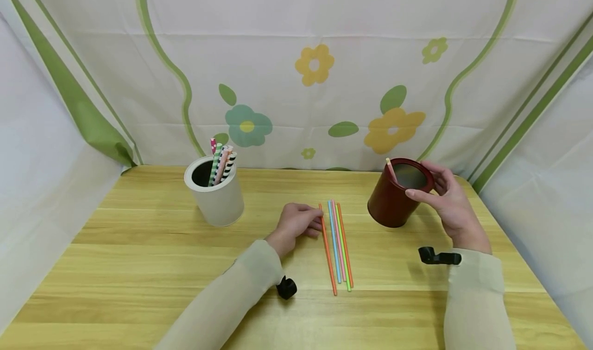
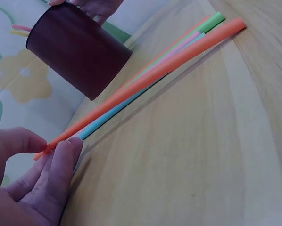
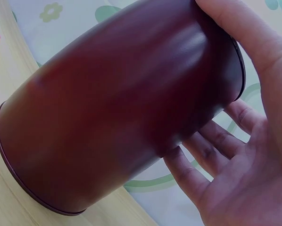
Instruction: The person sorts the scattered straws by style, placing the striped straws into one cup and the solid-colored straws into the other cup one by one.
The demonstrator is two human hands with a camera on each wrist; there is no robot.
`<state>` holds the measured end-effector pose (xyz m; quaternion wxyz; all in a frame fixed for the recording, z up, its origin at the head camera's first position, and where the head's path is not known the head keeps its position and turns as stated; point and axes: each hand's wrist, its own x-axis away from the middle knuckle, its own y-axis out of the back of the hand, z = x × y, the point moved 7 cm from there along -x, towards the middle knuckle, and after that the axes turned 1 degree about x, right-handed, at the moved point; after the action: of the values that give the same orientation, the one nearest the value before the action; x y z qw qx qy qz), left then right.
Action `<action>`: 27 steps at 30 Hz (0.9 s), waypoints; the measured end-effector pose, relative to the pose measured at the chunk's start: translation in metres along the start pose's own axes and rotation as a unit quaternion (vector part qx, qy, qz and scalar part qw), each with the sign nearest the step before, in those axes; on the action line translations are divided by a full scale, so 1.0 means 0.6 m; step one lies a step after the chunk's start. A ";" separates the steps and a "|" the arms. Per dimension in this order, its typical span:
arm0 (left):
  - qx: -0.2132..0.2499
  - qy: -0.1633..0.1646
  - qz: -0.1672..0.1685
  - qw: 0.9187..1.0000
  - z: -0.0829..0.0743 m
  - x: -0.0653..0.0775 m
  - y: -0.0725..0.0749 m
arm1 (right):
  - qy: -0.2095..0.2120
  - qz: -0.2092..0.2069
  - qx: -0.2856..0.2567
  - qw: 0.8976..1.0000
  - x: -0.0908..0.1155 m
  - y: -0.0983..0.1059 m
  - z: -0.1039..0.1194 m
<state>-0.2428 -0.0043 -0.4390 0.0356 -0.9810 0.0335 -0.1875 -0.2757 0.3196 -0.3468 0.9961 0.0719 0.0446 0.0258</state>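
Note:
On the wooden table, my left hand (image 1: 300, 223) pinches the far end of an orange straw (image 1: 328, 252) between thumb and fingers. In the left wrist view this straw (image 2: 150, 77) slants across just in front of the other straws. Beside it lie several plain straws, among them a blue straw (image 1: 334, 247), a pink one, a green one and another orange one. My right hand (image 1: 451, 206) grips the dark red cup (image 1: 391, 200) at its right side, thumb at the rim and fingers behind. Pink and yellow straw ends (image 1: 390, 169) stick out of that cup.
A white cup (image 1: 220, 203) stands at the back left, with several patterned straws (image 1: 221, 164) leaning inside it. Behind the table (image 1: 139, 247) hangs a white curtain (image 1: 278, 25) with printed flowers, and white cloth encloses both sides.

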 end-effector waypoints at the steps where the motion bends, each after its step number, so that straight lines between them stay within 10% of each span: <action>1: 0.006 -0.003 0.005 1.000 0.000 0.000 0.000 | -0.001 -0.001 0.001 1.000 0.000 0.000 0.000; 27: 0.125 -0.002 0.036 0.991 0.001 -0.001 0.017 | 0.001 -0.002 0.005 1.000 -0.001 -0.001 -0.003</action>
<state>-0.2435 -0.0146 -0.4407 0.1649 -0.9673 0.0452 -0.1871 -0.2763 0.3189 -0.3484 0.9958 0.0763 0.0455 0.0232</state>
